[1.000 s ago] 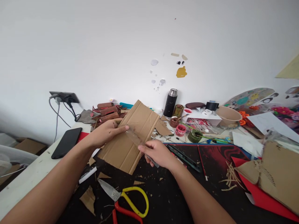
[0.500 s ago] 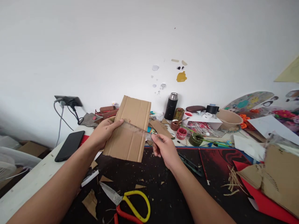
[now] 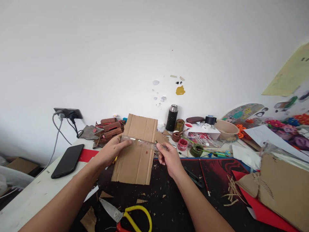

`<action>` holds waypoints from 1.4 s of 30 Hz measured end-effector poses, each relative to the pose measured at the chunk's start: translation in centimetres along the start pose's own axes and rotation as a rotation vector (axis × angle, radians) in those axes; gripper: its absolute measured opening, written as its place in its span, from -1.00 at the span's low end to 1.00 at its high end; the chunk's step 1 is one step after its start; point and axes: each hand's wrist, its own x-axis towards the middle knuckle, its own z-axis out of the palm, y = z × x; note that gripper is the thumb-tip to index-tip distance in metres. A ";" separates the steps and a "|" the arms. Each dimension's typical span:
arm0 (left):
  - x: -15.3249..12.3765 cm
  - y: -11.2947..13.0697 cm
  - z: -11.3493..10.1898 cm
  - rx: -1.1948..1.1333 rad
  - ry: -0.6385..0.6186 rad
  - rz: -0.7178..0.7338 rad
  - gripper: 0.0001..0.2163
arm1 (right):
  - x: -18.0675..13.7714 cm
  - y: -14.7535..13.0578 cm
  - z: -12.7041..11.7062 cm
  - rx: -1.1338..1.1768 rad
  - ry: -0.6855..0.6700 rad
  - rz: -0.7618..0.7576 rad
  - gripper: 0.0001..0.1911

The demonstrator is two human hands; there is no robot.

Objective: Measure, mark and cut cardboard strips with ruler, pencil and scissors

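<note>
A brown corrugated cardboard piece (image 3: 134, 166) is held up in front of me, above the dark mat. My left hand (image 3: 116, 149) grips its left edge, thumb flat on the front and fingers behind. Across the cardboard runs a shiny clear strip that looks like tape (image 3: 142, 142), with the left thumb on its left end. At the right edge my right hand (image 3: 169, 156) is closed, thumb and finger pinching the strip's other end. Below lie scissors (image 3: 129, 214) with one yellow and one red handle, blades pointing left.
Cardboard scraps (image 3: 88, 219) litter the mat (image 3: 173, 203). A phone (image 3: 67, 161) lies at left. Behind stand a black thermos (image 3: 172, 117), paint jars (image 3: 182, 144) and a beige bowl (image 3: 226, 128). A utility knife (image 3: 193, 177) and red pencil (image 3: 204, 177) lie right of my right hand.
The view has tilted up and shifted right. The cardboard has turned more upright, and the clear strip now lies more level across it. Both hands keep their hold.
</note>
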 end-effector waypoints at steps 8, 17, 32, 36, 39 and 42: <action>-0.4 -0.4 1.2 -0.033 0.022 0.042 -0.31 | -0.1 -0.2 0.3 0.110 0.017 -0.025 -0.25; -0.8 -1.9 2.4 -0.023 -0.014 -0.027 -0.39 | -0.9 0.2 0.8 0.016 0.040 -0.207 -0.43; -0.2 -1.5 1.2 -0.074 -0.026 0.026 -0.37 | -1.9 -0.9 1.7 0.038 -0.100 -0.165 -0.44; -0.5 -1.6 2.0 -0.073 -0.029 0.033 -0.32 | -1.6 -0.7 1.3 0.032 -0.053 -0.113 -0.44; -0.6 -1.4 2.3 -0.064 -0.064 0.036 -0.27 | -1.4 -0.6 0.8 0.018 -0.048 -0.044 -0.44; -0.7 -1.4 2.3 -0.043 -0.079 0.041 -0.31 | -1.3 -0.6 0.6 0.006 -0.027 -0.047 -0.44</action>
